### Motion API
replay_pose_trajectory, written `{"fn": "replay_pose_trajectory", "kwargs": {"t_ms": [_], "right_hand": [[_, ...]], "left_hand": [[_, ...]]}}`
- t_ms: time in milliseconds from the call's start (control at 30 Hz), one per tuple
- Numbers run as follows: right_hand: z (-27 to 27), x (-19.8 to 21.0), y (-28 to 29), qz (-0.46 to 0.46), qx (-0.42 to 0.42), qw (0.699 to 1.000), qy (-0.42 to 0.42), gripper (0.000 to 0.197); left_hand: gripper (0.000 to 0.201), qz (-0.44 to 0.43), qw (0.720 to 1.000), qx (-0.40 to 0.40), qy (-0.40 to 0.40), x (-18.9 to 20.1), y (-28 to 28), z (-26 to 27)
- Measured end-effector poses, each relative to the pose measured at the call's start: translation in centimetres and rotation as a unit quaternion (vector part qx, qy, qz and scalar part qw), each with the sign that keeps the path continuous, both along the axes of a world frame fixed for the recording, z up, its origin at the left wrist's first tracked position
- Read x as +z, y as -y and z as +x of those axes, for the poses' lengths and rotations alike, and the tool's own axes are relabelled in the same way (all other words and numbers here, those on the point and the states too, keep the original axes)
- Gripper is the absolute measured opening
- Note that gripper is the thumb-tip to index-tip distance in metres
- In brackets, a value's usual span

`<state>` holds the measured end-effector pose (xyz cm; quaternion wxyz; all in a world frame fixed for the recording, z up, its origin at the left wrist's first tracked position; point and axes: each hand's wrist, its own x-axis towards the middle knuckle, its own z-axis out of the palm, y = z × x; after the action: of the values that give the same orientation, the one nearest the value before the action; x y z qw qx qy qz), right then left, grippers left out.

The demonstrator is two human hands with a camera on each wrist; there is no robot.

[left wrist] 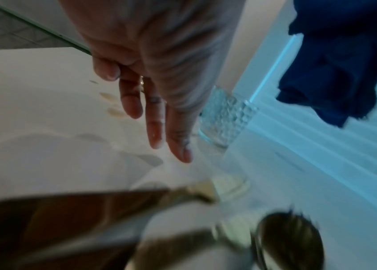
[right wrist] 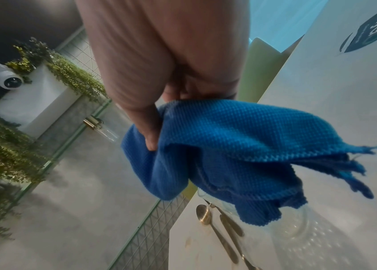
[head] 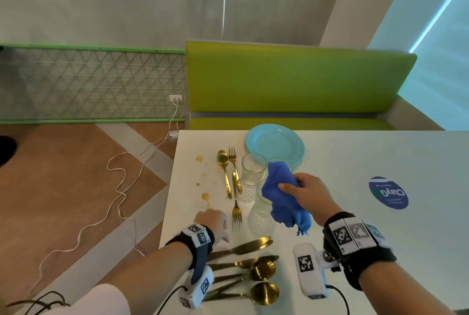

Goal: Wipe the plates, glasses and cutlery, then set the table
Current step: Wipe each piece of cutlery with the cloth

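My right hand (head: 295, 187) grips a bunched blue cloth (head: 284, 200) above a dimpled glass (head: 262, 213); the right wrist view shows the thumb (right wrist: 148, 127) curled into the cloth (right wrist: 229, 146) over that glass (right wrist: 298, 230). A second glass (head: 253, 170) stands behind it, near stacked light-blue plates (head: 275, 144). My left hand (head: 218, 225) hovers over the table with straight fingers (left wrist: 157, 118), holding nothing, beside a gold fork (head: 236, 213). Gold knives (head: 243, 246) and spoons (head: 265, 292) lie at the near edge. A gold spoon (head: 223, 162) and fork (head: 233, 159) lie farther back.
Brown spill spots (head: 204, 196) mark the white table (head: 355, 162) left of the cutlery. A round blue sticker (head: 388, 192) sits on the right. A green bench (head: 291, 81) stands behind the table. A white cable (head: 114, 187) trails over the floor on the left.
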<state>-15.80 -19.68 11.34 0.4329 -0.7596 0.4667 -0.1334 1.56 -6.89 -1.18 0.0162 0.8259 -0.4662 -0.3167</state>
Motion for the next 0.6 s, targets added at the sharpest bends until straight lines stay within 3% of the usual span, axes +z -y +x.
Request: {"fn": "replay_pose_trajectory", "kwargs": {"t_ms": [167, 300, 600], "right_hand": [[1.1, 0.7, 1.4, 0.005, 0.002, 1.000, 0.010, 0.022], [2.6, 0.7, 2.7, 0.031, 0.008, 0.999, 0.029, 0.020], [4.4, -0.1, 5.1, 0.172, 0.020, 0.979, 0.105, 0.038]], "left_hand": [[0.042, -0.010, 0.992, 0.128, 0.000, 1.0, 4.4, 3.7], [0.031, 0.001, 0.986, 0.168, -0.006, 1.0, 7.9, 5.9], [0.036, -0.015, 0.970, 0.243, 0.003, -1.6, 12.6, 6.9]]}}
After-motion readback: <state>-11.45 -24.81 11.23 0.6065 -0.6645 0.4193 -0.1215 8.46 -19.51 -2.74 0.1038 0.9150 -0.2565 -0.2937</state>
